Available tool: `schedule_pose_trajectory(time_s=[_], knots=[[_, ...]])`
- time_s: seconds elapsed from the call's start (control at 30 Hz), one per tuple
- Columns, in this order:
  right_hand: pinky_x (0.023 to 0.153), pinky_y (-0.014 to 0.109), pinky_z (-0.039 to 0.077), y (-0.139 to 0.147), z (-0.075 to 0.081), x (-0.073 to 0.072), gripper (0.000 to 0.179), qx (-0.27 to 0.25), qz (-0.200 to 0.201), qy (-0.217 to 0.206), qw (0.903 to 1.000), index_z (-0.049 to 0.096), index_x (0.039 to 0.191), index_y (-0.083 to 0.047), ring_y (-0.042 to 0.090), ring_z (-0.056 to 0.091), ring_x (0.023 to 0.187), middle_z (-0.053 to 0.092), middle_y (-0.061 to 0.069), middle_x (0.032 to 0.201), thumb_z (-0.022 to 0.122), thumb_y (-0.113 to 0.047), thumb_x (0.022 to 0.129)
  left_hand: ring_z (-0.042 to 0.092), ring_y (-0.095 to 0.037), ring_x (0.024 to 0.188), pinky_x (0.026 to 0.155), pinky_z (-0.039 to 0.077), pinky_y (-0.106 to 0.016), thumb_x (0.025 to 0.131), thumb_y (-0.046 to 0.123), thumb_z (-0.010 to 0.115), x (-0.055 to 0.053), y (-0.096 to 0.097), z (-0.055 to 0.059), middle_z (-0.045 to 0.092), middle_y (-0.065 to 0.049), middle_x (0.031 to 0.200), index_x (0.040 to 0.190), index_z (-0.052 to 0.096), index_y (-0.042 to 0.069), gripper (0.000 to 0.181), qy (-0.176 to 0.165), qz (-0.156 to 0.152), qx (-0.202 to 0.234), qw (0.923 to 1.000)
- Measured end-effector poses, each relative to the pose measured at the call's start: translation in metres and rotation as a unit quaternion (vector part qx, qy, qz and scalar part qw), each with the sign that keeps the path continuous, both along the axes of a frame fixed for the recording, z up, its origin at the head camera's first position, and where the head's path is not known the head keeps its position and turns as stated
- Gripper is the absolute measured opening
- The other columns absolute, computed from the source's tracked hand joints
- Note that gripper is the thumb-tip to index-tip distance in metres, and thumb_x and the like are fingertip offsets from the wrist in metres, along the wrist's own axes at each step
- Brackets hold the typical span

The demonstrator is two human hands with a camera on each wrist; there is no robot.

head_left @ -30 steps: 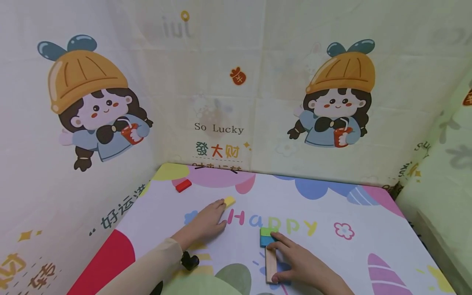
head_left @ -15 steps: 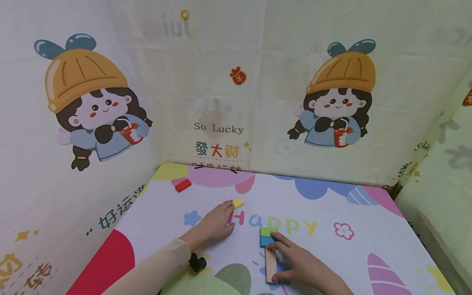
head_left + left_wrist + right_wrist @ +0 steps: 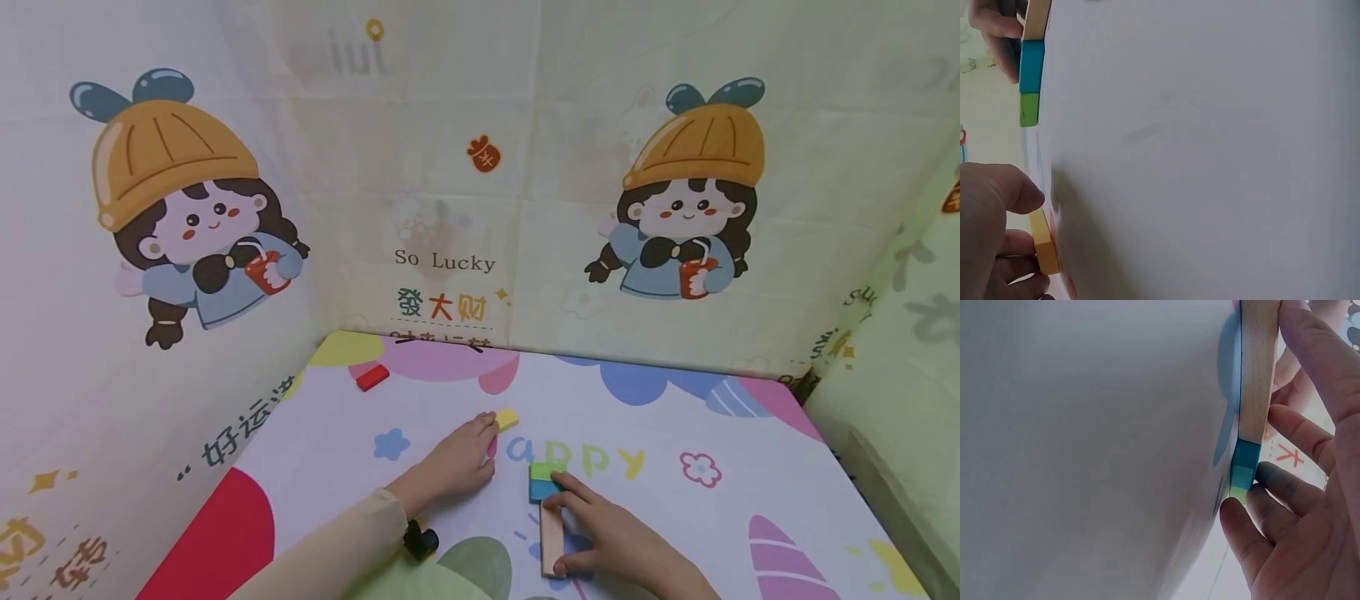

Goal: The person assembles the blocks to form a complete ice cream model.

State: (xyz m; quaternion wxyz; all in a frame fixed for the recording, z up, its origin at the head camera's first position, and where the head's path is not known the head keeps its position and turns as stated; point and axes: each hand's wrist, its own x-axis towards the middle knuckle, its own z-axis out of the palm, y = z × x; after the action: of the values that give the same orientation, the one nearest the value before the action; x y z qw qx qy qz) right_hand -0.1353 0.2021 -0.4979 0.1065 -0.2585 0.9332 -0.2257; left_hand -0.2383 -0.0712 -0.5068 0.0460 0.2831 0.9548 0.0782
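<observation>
My left hand [image 3: 459, 457] touches a small yellow block [image 3: 507, 418] with its fingertips, which lie along the block's left side. In the left wrist view the thumb [image 3: 1025, 194] stands apart from that block. A row of blocks lies near the middle front: a green block [image 3: 542, 472] at the far end, a blue block [image 3: 542, 491], then a long plain wooden block [image 3: 552, 542]. My right hand [image 3: 622, 537] rests against this row from the right, thumb by the wooden block's near end and fingers spread along the wood, blue and green.
A red block [image 3: 372, 377] lies at the back left of the printed tabletop [image 3: 600, 417]. Printed cloth walls [image 3: 540, 250] stand behind and at both sides. A black wrist camera [image 3: 422, 540] sits under the left sleeve [image 3: 337, 542].
My left hand has slid the yellow block to the right along the tabletop, past the printed H. My right hand and the row of blocks have stayed in place.
</observation>
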Motion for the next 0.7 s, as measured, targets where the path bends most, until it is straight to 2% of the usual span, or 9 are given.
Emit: schedule_pose_trajectory(time_s=[0.2, 0.43, 0.57, 0.7], knots=[[0.103, 0.056, 0.053, 0.000, 0.000, -0.001, 0.068, 0.003, -0.002, -0.009, 1.0000, 0.056, 0.132, -0.042, 0.035, 0.051, 0.142, 0.037, 0.005, 0.166, 0.069, -0.079, 0.076, 0.033, -0.025, 0.155, 0.125, 0.032, -0.040, 0.098, 0.021, 0.057, 0.005, 0.009, -0.001, 0.038, -0.013, 0.165, 0.155, 0.044, 0.001, 0.062, 0.015, -0.032, 0.015, 0.9993], [0.103, 0.057, 0.053, 0.000, -0.001, 0.000, 0.069, 0.001, 0.000, -0.006, 1.0000, 0.056, 0.133, -0.042, 0.036, 0.050, 0.143, 0.036, 0.004, 0.167, 0.067, -0.079, 0.076, 0.031, -0.019, 0.156, 0.124, 0.033, -0.037, 0.096, 0.018, 0.058, 0.013, 0.020, 0.001, 0.036, -0.005, 0.167, 0.155, 0.046, 0.007, 0.061, -0.007, -0.045, 0.026, 0.9986], [0.103, 0.056, 0.053, 0.001, -0.002, 0.001, 0.071, 0.004, 0.004, 0.004, 1.0000, 0.056, 0.134, -0.040, 0.036, 0.050, 0.143, 0.036, 0.005, 0.166, 0.066, -0.079, 0.077, 0.030, -0.020, 0.157, 0.125, 0.033, -0.038, 0.096, 0.015, 0.058, 0.015, 0.022, 0.002, 0.038, -0.005, 0.166, 0.154, 0.047, 0.007, 0.059, -0.013, -0.058, 0.040, 0.9974], [0.104, 0.056, 0.053, 0.001, -0.001, 0.001, 0.073, 0.012, 0.010, 0.025, 0.9996, 0.058, 0.135, -0.037, 0.035, 0.054, 0.139, 0.039, 0.007, 0.165, 0.065, -0.081, 0.077, 0.025, -0.020, 0.159, 0.127, 0.029, -0.041, 0.097, 0.016, 0.056, 0.016, 0.021, 0.000, 0.034, -0.003, 0.168, 0.156, 0.044, 0.009, 0.061, -0.046, -0.044, 0.082, 0.9946]])
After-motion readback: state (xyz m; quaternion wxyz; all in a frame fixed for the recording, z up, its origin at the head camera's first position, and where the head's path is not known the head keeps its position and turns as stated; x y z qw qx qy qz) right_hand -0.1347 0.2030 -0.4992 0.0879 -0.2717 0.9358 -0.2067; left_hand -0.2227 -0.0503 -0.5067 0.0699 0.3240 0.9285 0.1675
